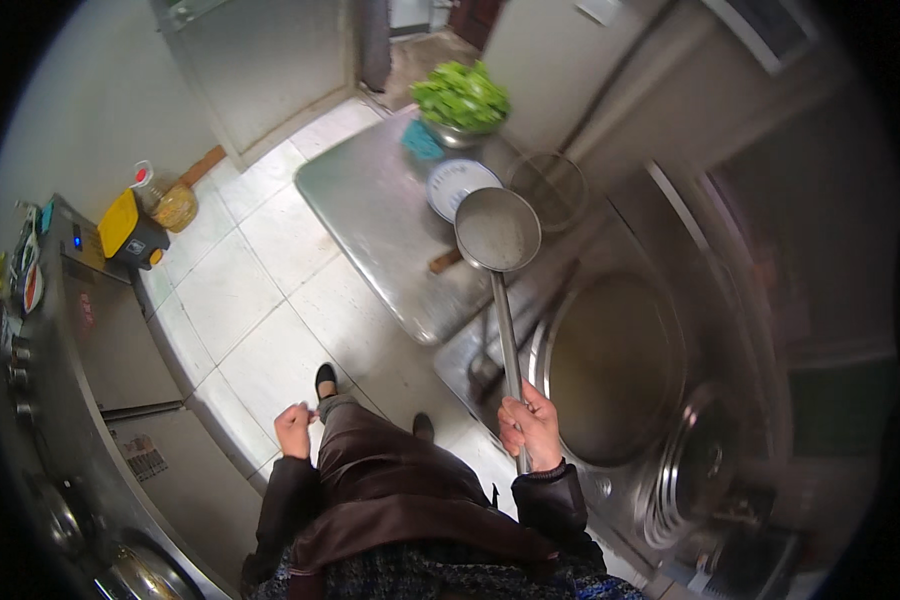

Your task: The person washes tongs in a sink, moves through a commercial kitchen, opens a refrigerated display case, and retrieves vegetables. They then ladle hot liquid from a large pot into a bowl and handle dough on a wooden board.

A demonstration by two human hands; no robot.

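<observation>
My right hand (529,425) is wrapped around the long metal handle of a ladle (498,229), whose round bowl extends away from me at the far end. Whether the ladle's pale interior holds liquid, I cannot tell. Just right of that hand is a large round pot (541,360) of cloudy brownish liquid (615,352). Beyond the ladle, partly covered by it, lies a white dish with blue markings (450,184). My left hand (294,430) hangs over the tiled floor with curled fingers, and nothing shows in it.
A steel table (375,217) bears a metal bowl (457,137) of leafy greens (461,97), a teal cloth (421,140), a wire strainer (547,191) and a wooden handle (445,260). Metal lids (667,487) lean right. Leftward stand a steel counter (97,405) and a yellow-lidded bin (120,225).
</observation>
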